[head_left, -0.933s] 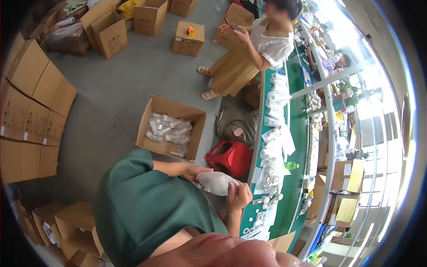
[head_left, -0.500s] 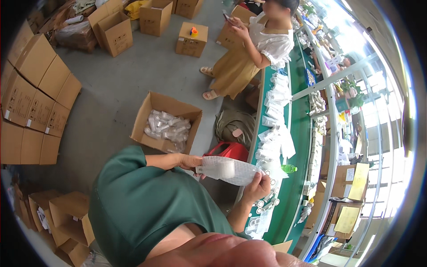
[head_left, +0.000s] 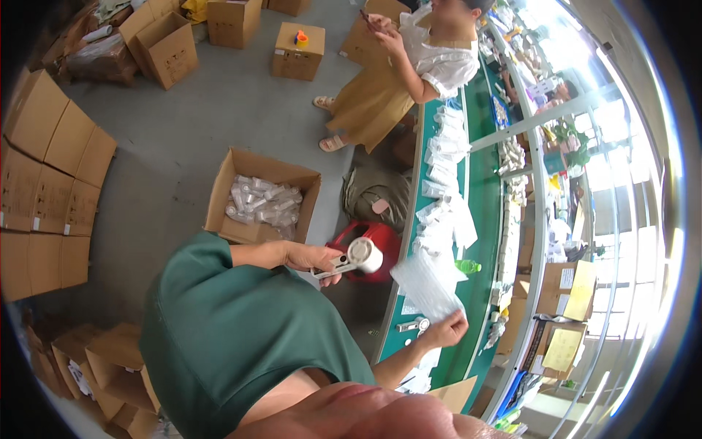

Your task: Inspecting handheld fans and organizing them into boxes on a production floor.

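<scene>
My left hand (head_left: pixel 313 259) grips a white device (head_left: pixel 365 254) by its flat grey-white handle. A round, cup-like head sits at its far end; its exact kind I cannot tell. My right hand (head_left: pixel 447 331) pinches one end of a translucent bubble-wrap bag (head_left: pixel 426 284), which hangs over the bench edge, apart from the device. Beyond my left arm, an open cardboard box (head_left: pixel 217 196) holds several similar white pieces in clear bags (head_left: pixel 263 201). A similar loose white piece (head_left: pixel 413 325) rests on the green bench (head_left: pixel 479 241) near my right hand.
More white bagged pieces (head_left: pixel 444 157) line the bench, with a green bottle (head_left: pixel 468 266) beside them. A red stool-like object (head_left: pixel 380 238) stands below the bench edge. Ahead, a person (head_left: pixel 420 55) stands holding a phone. Stacked cartons (head_left: pixel 55 186) are at left.
The white device was inside the bubble-wrap bag held between both hands; it is now out, in my left hand. My right hand has moved right and nearer with the bag. The view has shifted slightly.
</scene>
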Tool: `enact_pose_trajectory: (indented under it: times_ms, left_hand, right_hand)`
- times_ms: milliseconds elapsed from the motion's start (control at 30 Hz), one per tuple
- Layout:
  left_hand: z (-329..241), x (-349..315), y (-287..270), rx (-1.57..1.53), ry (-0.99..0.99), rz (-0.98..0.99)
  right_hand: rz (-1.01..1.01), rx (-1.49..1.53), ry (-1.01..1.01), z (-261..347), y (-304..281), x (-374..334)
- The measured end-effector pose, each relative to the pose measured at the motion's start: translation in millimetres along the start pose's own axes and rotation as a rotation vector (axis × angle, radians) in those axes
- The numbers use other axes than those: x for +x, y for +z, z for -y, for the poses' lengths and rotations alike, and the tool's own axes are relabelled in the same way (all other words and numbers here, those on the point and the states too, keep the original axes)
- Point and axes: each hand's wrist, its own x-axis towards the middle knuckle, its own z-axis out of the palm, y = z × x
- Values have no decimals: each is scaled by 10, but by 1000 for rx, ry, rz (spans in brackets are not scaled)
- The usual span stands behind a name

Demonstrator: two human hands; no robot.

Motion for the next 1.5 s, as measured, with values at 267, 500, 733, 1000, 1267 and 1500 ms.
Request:
enact_pose_trajectory:
  times_ms: [267,500,733,1000,1267,1500]
  left_hand:
    - [83,125,-178,-25,0,-88]
    - [275,59,-259,-67,43,-343]
    - [217,-42,-252,-153,18,-315]
    - [476,61,-544,52,-127,-363]
    - [525,423,-499,198,-245,-230]
    - [819,1250,-195,361,-302,-182]
  right_hand:
    - [433,222,241,270,319,-1250]
    - [521,484,497,386,294,-1727]
    - [617,524,706,306,230,-2068]
    - [790,298,996,183,-170,-2339]
    - [529,387,1059,-4,-394,-2617]
    - [432,393,1189,-751,-612,-2520]
